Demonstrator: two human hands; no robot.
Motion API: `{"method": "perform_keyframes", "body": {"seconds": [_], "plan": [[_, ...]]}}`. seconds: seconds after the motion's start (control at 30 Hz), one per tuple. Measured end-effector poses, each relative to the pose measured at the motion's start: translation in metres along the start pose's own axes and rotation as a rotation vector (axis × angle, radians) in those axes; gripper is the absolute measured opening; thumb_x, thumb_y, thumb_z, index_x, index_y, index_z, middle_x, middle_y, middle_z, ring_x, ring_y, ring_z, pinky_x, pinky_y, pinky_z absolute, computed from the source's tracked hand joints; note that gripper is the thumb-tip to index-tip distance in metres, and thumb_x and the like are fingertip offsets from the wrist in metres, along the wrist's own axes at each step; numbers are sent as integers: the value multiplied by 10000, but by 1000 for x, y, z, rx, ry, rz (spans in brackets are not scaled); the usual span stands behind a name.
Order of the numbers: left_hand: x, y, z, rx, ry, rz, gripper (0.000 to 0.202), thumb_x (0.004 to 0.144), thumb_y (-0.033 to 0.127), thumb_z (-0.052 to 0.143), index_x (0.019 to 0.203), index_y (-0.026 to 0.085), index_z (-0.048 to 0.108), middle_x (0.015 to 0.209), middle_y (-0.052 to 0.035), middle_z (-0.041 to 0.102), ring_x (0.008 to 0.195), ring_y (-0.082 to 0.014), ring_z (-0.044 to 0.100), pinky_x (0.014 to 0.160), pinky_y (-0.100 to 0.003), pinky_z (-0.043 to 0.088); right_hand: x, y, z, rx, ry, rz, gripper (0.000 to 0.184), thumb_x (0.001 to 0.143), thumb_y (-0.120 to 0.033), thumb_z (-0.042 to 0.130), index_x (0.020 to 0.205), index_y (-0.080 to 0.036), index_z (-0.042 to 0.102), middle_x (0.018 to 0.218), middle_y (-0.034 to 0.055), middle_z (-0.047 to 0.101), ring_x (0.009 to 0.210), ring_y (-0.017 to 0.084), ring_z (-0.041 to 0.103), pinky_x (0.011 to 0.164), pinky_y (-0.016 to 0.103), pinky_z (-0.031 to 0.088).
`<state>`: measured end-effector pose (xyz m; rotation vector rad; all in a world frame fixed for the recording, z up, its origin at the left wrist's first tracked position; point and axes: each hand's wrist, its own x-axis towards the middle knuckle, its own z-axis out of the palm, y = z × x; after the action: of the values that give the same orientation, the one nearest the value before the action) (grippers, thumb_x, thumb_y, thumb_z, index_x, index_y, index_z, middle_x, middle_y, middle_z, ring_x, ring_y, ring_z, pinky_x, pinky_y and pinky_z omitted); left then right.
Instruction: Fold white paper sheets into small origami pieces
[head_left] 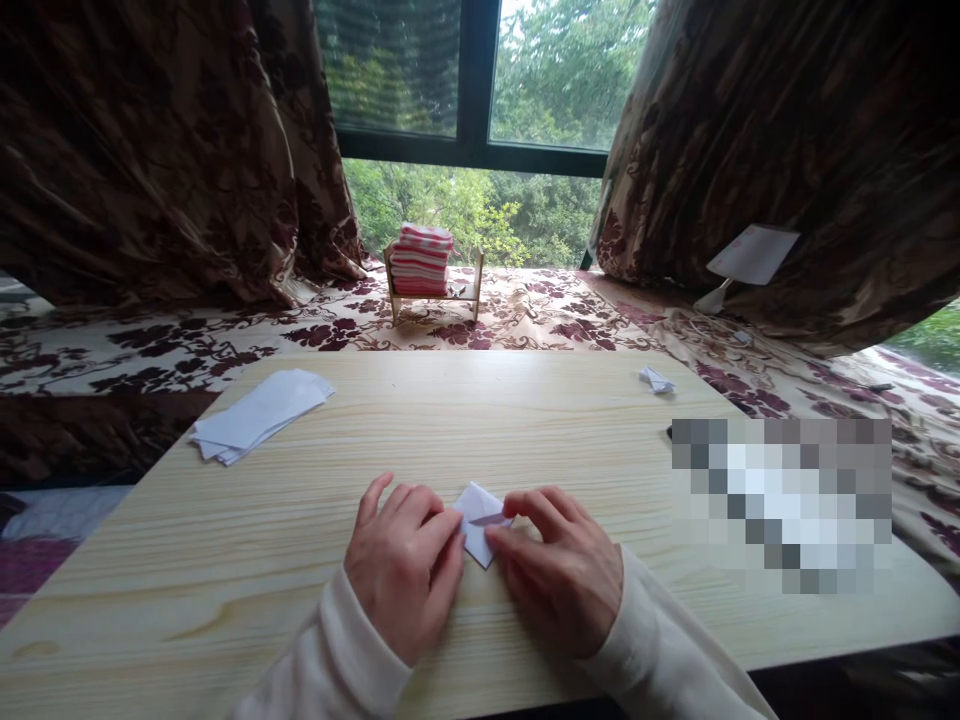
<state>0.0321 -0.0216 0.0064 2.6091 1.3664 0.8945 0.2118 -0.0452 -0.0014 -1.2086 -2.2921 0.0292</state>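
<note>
A small piece of white folded paper (477, 506) lies on the wooden table in front of me, turned like a diamond, with a flap or crease across its middle. My right hand (559, 565) pinches its right corner between thumb and index finger. At the left corner, the thumb and index fingertips of my left hand (409, 555) close on the edge, while its other fingers are curled and the little finger sticks out. The fingertips partly cover both side corners.
White paper sheets (262, 415) lie loosely stacked at the table's left. A small folded paper piece (657, 380) rests at the far right, above a pixelated object (780, 505). Beyond the table (247, 560), a small rack (433, 296) holds red-and-white folded cloths (422, 262); a white lamp (754, 254) stands right.
</note>
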Motion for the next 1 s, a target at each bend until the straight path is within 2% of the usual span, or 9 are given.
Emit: {"method": "perform_keyframes", "body": {"seconds": [0.1, 0.23, 0.4, 0.53, 0.87, 1.0], "plan": [[9, -3, 0, 12, -16, -16, 132, 749, 218, 488, 736, 222, 619, 702, 0, 571, 742, -168, 507, 929, -463, 257, 0, 2, 1, -10, 15, -26, 260, 704, -157, 496, 945, -189, 586, 1074, 94, 487, 943, 231, 428, 749, 368, 401], [17, -7, 1, 34, 4, 11, 105, 689, 220, 556, 770, 217, 623, 732, -9, 593, 780, -184, 515, 930, -460, 259, -2, 5, 3, -12, 15, -36, 281, 713, -174, 490, 978, -183, 582, 1065, 85, 512, 940, 226, 427, 766, 375, 407], [21, -8, 5, 72, 98, 171, 140, 721, 171, 516, 787, 229, 625, 719, 4, 590, 790, -167, 528, 956, -479, 238, -3, 7, 7, -9, 42, -39, 275, 717, -159, 469, 961, -185, 592, 1042, 80, 535, 933, 225, 426, 755, 375, 413], [24, -10, 9, 96, 134, 274, 194, 767, 146, 475, 663, 226, 619, 653, 16, 570, 772, -142, 529, 975, -483, 223, -3, 7, 6, -10, 40, -30, 267, 707, -159, 478, 949, -186, 587, 1034, 87, 535, 931, 225, 426, 755, 372, 414], [24, -12, 9, 80, 179, 290, 221, 795, 151, 467, 659, 214, 630, 639, 25, 596, 778, -144, 545, 972, -502, 227, -3, 7, 6, 4, 21, -25, 287, 710, -174, 479, 979, -187, 579, 1056, 87, 524, 951, 239, 425, 764, 388, 402], [26, -12, 6, 92, 156, 298, 206, 786, 136, 475, 677, 211, 633, 656, 24, 609, 789, -150, 548, 967, -501, 234, -3, 8, 6, 12, 15, -32, 279, 713, -190, 484, 975, -190, 580, 1053, 89, 515, 946, 233, 421, 764, 380, 403]]}}
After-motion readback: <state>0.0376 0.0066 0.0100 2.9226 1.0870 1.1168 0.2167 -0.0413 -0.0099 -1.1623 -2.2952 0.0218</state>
